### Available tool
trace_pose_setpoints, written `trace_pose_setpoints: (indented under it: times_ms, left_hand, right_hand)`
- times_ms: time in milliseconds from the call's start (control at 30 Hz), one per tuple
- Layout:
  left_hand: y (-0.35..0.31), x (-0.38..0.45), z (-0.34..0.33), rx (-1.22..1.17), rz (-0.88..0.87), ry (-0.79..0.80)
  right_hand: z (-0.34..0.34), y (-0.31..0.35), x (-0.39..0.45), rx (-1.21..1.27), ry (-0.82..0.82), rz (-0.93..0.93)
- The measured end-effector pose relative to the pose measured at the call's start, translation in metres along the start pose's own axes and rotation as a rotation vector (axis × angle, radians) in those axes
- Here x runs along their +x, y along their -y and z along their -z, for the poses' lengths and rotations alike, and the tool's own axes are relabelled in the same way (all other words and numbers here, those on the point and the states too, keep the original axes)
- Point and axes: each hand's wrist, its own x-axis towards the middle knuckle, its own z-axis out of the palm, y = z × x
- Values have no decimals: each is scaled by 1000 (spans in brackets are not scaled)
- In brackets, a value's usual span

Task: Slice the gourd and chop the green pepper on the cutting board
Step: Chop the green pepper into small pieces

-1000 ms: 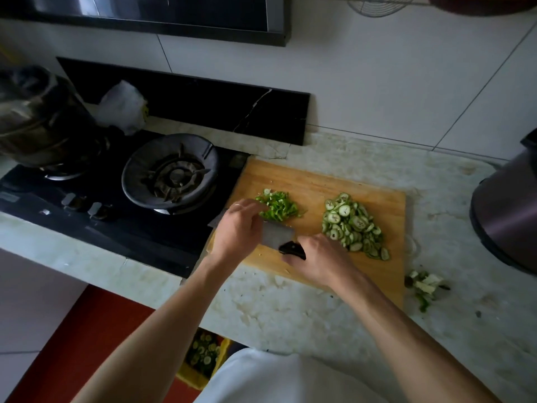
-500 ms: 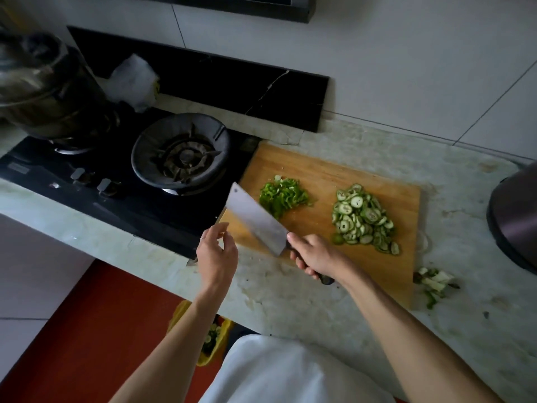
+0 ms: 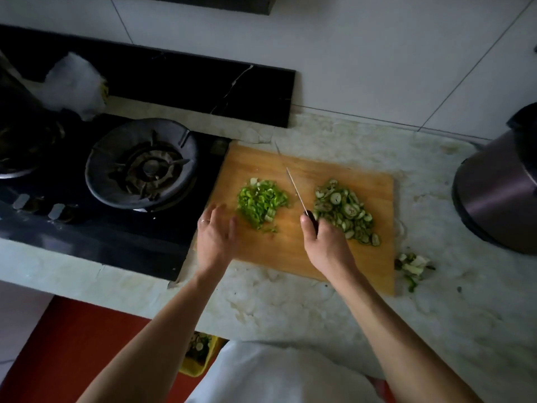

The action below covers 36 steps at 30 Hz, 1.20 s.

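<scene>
Gripping the dark handle of a knife (image 3: 295,188), the right hand (image 3: 325,245) holds the blade on edge between two piles at the middle of the frame. Chopped green pepper (image 3: 261,202) lies left of the blade and gourd slices (image 3: 344,209) right of it, both on the wooden cutting board (image 3: 316,251). With fingers straight and holding nothing, the left hand (image 3: 216,238) sits at the board's left edge, just beside the pepper. Trimmings (image 3: 412,264) lie on the pale surface (image 3: 450,309) at lower right; a stove burner (image 3: 142,165) sits at left.
</scene>
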Motion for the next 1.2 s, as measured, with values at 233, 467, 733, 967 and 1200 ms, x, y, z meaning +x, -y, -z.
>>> trace_pose_setpoints:
  times_ms: [233, 467, 733, 967, 1200]
  left_hand:
    - [-13, 48, -22, 82, -85, 202]
    - [-15, 89, -30, 106, -218, 328]
    - [-9, 112, -25, -61, -395, 351]
    - [-18, 160, -39, 13, -644, 595]
    - [-1, 122, -15, -147, -439, 452]
  right_hand:
    - [-19, 10, 12, -225, -100, -67]
    - [-47, 27, 7, -214, -82, -72]
    - [-22, 30, 29, -76, -56, -136]
    - [-47, 28, 34, -197, -32, 14]
    - [-38, 13, -3, 14, -178, -86]
